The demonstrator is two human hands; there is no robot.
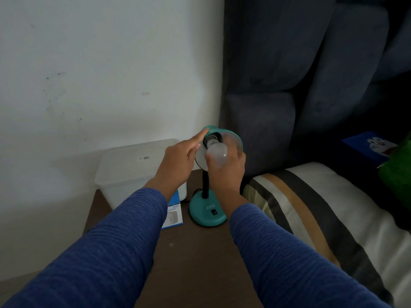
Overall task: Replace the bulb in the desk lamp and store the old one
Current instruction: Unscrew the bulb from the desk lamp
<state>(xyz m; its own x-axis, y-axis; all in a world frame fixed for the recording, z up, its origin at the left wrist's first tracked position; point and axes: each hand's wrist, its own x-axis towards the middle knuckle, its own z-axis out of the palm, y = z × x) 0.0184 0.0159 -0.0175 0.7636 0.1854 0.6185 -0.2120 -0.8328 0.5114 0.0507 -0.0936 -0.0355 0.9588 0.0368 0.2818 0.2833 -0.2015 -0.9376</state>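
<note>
The right hand (225, 168) grips the bulb (216, 152), base pointing up-left into the lamp shade (233, 138); the left hand (178, 158), fingers extended, steadies the shade's rim.

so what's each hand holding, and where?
Right hand grips the bulb by its frosted globe, base at the socket. Left hand steadies the lamp shade at its rim, fingers extended.

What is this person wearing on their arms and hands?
Both arms are in long blue sleeves of a knit with fine horizontal ribs, ending at the wrists. The left hand and right hand are bare: no gloves, rings, watch or bracelets show.
</note>
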